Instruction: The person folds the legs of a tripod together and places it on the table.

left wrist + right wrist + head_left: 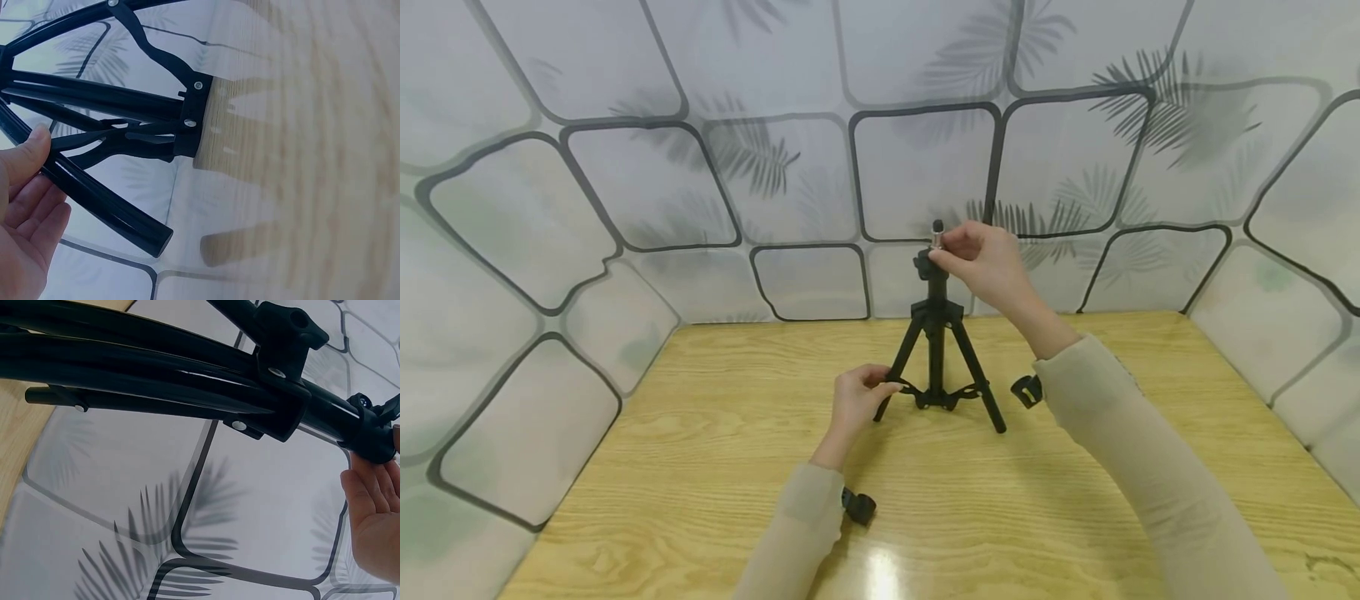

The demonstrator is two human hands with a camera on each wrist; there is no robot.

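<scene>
A small black tripod (936, 350) with its legs spread is upright on the wooden table. My left hand (855, 402) pinches its left leg (904, 350) between thumb and fingers, where the brace joins it. In the left wrist view, a gap shows between that leg's foot (159, 240) and its shadow on the table. Up at the top, my right hand (988, 260) pinches the tripod around the base of the silver mounting stud (937, 237). From the right wrist view, the fingers (369, 487) touch the black collar (372, 434); the thumb is mostly cut off.
The light wooden table (700, 433) runs up to a pale curtain (805, 192) with a dark stone-and-leaf pattern, which surrounds the back and sides. Black camera mounts (860, 507) are strapped at both wrists.
</scene>
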